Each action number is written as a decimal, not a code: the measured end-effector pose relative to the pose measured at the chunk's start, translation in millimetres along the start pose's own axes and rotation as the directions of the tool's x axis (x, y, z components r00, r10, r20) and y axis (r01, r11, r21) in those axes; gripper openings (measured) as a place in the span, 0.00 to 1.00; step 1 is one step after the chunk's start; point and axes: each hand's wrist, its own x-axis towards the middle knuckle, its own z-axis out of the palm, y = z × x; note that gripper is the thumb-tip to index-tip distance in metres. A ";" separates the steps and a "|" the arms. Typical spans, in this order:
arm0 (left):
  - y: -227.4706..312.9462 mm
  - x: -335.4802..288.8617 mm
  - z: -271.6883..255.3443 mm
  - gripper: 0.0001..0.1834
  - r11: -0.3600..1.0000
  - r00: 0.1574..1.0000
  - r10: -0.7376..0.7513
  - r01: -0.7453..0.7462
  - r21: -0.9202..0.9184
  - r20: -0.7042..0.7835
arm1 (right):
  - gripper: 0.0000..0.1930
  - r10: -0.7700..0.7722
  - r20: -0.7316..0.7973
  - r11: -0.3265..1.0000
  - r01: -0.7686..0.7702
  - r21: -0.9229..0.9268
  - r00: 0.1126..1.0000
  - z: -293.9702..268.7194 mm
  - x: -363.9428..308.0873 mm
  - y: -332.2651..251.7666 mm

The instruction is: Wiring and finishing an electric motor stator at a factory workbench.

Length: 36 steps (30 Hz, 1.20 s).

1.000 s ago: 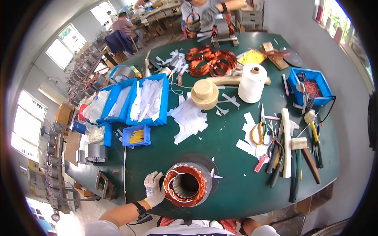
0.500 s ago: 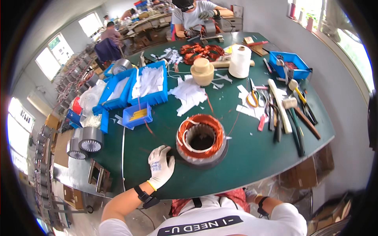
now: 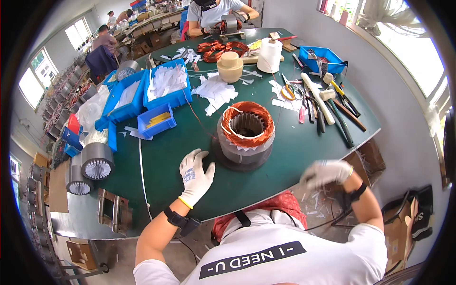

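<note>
A motor stator (image 3: 246, 151) stands upright on the green table, a ring of copper windings (image 3: 260, 136) with white sleeving around its top. To the left of its base is my left hand (image 3: 194, 178) in a white glove, resting by the table with thumb and fingers apart and nothing in it. My gloved right hand (image 3: 328, 173) hangs over the table's front right edge, apart from the stator. Motion smears its fingers, so whether they hold anything is hidden.
Scissors (image 3: 287, 90), a white-headed mallet (image 3: 327, 95) and other tools lie right. Blue bins of paper slips (image 3: 167, 81), a thread cone (image 3: 270, 56) and stacked cream discs (image 3: 230, 71) stand farther back. Bare stator cores (image 3: 97, 161) sit left. A co-worker (image 3: 213, 19) works at the far edge.
My right hand has come up from below the table edge to above its front right. My left hand stays open beside the stator. The whole view has shifted somewhat.
</note>
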 end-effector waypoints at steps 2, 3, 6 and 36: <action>-3.9 -4.3 0.3 0.21 1.000 1.000 -0.006 0.006 -0.021 -0.021 | 0.16 0.053 -0.270 0.979 -0.103 -0.176 0.962 -47.6 13.2 -34.2; -1.9 -4.3 -1.4 0.21 1.000 0.999 -0.012 0.012 -0.017 -0.032 | 0.13 0.291 -0.391 0.918 -0.371 -0.144 0.873 -65.3 32.2 -44.3; -0.1 5.8 2.7 0.21 1.000 1.000 0.001 -0.002 -0.021 -0.027 | 0.20 -0.050 -0.689 0.817 -0.367 -0.444 0.723 -101.9 100.8 28.2; 107.7 46.4 -50.8 0.36 0.947 0.936 0.312 -0.320 -0.023 -0.163 | 0.27 -0.326 -0.584 0.697 -0.228 -0.680 0.744 -4.0 63.8 25.3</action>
